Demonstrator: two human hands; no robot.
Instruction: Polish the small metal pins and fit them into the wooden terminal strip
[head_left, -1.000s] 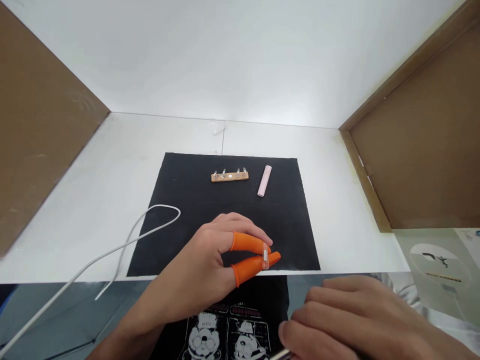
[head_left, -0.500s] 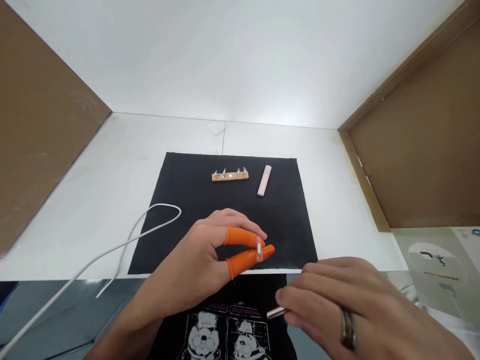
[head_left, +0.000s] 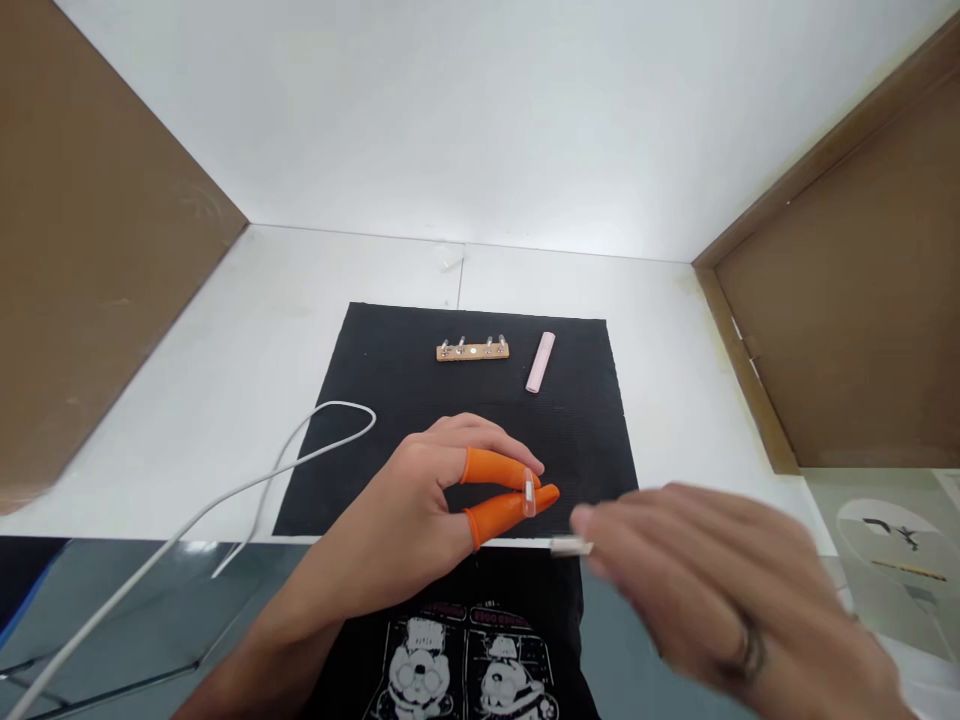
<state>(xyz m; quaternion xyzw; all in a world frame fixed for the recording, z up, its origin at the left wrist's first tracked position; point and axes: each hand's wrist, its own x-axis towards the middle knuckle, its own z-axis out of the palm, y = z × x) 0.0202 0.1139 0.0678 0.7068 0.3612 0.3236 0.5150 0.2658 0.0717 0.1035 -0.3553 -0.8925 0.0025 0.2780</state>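
Note:
Near the front edge of the black mat (head_left: 420, 385), my left hand (head_left: 420, 500) wears orange finger cots on thumb and index finger. Pinched at their tips is a small clear strip (head_left: 529, 494) with a whitish middle. To the right of it, my right hand (head_left: 697, 580) is blurred by motion and wears a dark ring. A short silvery rod end (head_left: 571, 546) sticks out from its closed fingers, pointing left and apart from the clear strip; the rest of the rod is hidden in the hand.
Toward the mat's back lies a small wooden bar (head_left: 472, 352) with several upright clear pegs. Beside it is a pink stick (head_left: 540, 362). A white cable (head_left: 277, 470) loops over the mat's left side. Brown panels (head_left: 862, 260) flank the white table.
My right hand has moved up, bringing the rod end nearer the clear strip's height. My left hand keeps its pinch. The whole view has shifted slightly.

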